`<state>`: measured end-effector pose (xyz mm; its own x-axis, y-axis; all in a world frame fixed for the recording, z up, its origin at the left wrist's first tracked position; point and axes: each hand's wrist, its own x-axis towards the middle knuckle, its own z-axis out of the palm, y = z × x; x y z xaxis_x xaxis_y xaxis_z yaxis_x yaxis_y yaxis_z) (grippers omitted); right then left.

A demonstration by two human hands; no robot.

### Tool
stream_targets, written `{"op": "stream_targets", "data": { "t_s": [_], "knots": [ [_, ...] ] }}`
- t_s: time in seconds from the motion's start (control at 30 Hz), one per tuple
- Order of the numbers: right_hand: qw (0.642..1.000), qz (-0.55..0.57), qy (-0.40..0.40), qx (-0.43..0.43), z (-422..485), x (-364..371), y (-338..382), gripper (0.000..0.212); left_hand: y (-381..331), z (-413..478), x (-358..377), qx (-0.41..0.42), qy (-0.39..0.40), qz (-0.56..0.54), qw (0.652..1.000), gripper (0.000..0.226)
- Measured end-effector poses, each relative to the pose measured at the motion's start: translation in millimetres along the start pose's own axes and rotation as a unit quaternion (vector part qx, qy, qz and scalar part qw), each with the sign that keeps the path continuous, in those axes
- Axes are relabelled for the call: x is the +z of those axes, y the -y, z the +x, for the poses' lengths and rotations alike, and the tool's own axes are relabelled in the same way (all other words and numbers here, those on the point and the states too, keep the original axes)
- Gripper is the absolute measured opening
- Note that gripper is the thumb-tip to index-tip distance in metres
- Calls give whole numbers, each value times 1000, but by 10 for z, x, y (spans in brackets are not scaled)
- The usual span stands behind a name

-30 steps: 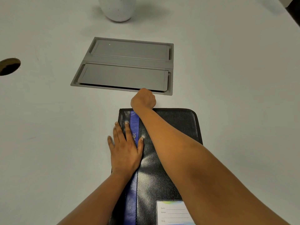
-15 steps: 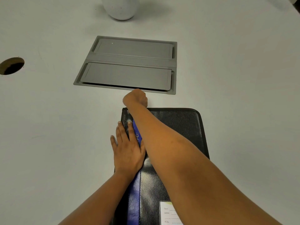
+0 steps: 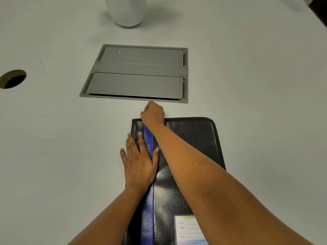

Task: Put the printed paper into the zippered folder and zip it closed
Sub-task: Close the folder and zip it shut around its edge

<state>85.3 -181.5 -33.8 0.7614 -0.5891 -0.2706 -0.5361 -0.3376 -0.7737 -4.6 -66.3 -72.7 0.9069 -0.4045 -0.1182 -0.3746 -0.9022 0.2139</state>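
Observation:
The black zippered folder (image 3: 192,138) lies closed on the white table, with a blue stripe (image 3: 147,209) running down its left part. My left hand (image 3: 139,163) rests flat on the folder's left side, fingers spread, holding nothing. My right hand (image 3: 153,114) is a fist at the folder's far edge, close to the far left corner, pinched on the zipper pull, which the fingers mostly hide. My right forearm crosses the cover. No printed paper shows.
A grey recessed double-lid panel (image 3: 138,73) sits in the table just beyond the folder. A white speckled vase (image 3: 127,11) stands at the far edge. A round cable hole (image 3: 13,78) is at the left. A label card (image 3: 187,228) is on the folder's near part.
My right fist slid left along the folder's far edge toward the far left corner, then eased slightly back. My left hand stayed flat on the folder.

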Motion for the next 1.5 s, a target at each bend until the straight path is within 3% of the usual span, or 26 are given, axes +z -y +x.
{"op": "stream_targets", "data": {
  "t_s": [0.17, 0.47, 0.6, 0.93, 1.03, 1.17, 1.3, 1.5],
  "knots": [
    [994, -46, -29, -97, -165, -174, -331, 17, -9, 1, -18, 4, -8, 4, 1000, 83],
    [965, -208, -17, -157, -754, -489, -927, 46, 14, -24, -76, 19, 0, -10, 1000, 70],
    [952, -269, -4, -147, -1157, -550, -1114, 50, 116, -112, -99, 54, 10, -1, 998, 72],
    [949, -307, 31, -67, -1997, -645, -1371, 58, 233, -886, -61, 92, 31, -7, 995, 113],
    [947, -313, 48, -59, -2215, -656, -1418, 60, 206, -1144, -82, 96, 50, -6, 994, 98],
    [944, -317, 70, -58, -2500, -680, -1459, 61, 134, -1401, -139, 91, 82, 1, 993, 98],
    [944, -313, 88, -54, -2737, -713, -1494, 61, 69, -1610, -187, 83, 115, -7, 990, 72],
    [948, -307, 79, -42, -2985, -693, -1510, 62, 39, -1879, -182, 100, 125, 13, 987, 69]
  ]
}}
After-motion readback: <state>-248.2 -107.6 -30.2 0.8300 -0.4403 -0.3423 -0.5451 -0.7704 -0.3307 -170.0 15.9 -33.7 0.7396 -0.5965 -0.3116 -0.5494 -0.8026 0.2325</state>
